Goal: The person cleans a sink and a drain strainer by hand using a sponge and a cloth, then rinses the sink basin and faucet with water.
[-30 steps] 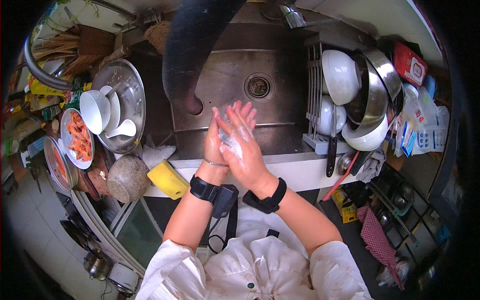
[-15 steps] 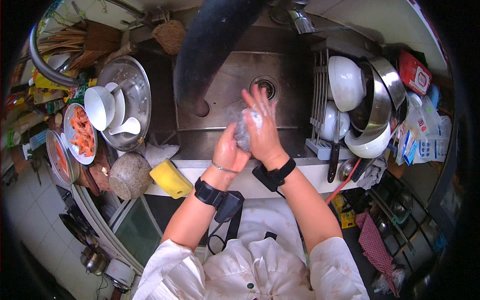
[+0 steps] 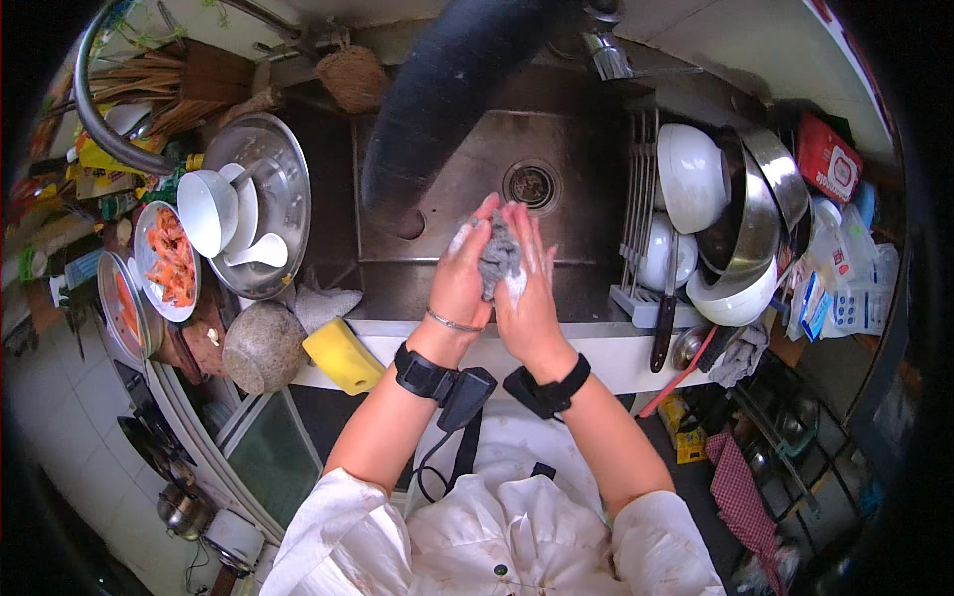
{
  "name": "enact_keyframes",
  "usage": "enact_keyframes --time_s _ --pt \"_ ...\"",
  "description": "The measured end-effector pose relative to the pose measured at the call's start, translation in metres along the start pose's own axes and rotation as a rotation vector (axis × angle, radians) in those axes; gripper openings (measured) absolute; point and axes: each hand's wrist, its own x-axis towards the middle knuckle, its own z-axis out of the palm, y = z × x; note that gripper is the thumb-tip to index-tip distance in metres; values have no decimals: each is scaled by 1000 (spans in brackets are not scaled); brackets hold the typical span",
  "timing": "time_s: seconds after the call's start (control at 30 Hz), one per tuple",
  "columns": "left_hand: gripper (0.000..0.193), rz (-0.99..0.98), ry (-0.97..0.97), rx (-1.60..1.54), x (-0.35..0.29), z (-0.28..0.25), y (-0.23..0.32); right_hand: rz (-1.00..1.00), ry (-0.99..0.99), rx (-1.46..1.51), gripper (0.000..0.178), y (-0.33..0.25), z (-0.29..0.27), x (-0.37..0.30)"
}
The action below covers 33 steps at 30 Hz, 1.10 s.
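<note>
Over the near edge of the metal sink [image 3: 467, 139], my two hands press together around a grey, fuzzy, soapy wad [image 3: 499, 260]. It could be a scrubber or a small cloth; I cannot tell which. My left hand [image 3: 459, 278] flanks it on the left, with a patch of white foam by the thumb. On the other side lies my right hand [image 3: 529, 303], its fingers stretched forward and white foam on it near the wad. Beyond the fingertips is the drain [image 3: 532, 187].
Left stand a steel basin [image 3: 283, 159] with white bowls and a spoon, a plate of shrimp [image 3: 171, 260], a stone mortar [image 3: 260, 348] and a yellow sponge [image 3: 344, 358]. A dish rack [image 3: 636, 214], white bowls [image 3: 691, 179] and a knife [image 3: 664, 333] are right. A dark pipe [image 3: 437, 109] overhangs the sink.
My hands have shifted from a slanted rub to nearly side by side, with fingers pointing forward. More of the grey wad shows between them. The whole view has shifted slightly.
</note>
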Motion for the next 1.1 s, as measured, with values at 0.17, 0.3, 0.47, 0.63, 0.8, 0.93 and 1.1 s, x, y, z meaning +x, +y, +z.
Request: enact_keyframes --time_s 0.17,0.3,0.47,0.63,0.8,0.93,1.1 --pt "26 131 52 445 2 5 0 3 134 -21 82 9 -11 -6" --pt "15 388 170 752 16 -1 2 331 -24 807 75 0 -24 -7" --pt "14 406 214 854 18 -2 -8 365 -116 822 61 2 -18 -7" --pt "18 362 185 942 14 -5 -4 404 -140 718 45 8 -8 -3" --pt "20 423 104 812 7 -12 -3 560 -74 743 24 11 -17 5" --pt "39 256 -18 862 7 -20 -1 231 46 332 22 28 -16 6" --pt "35 230 79 1149 14 -33 -4 479 -85 724 36 16 -21 1"
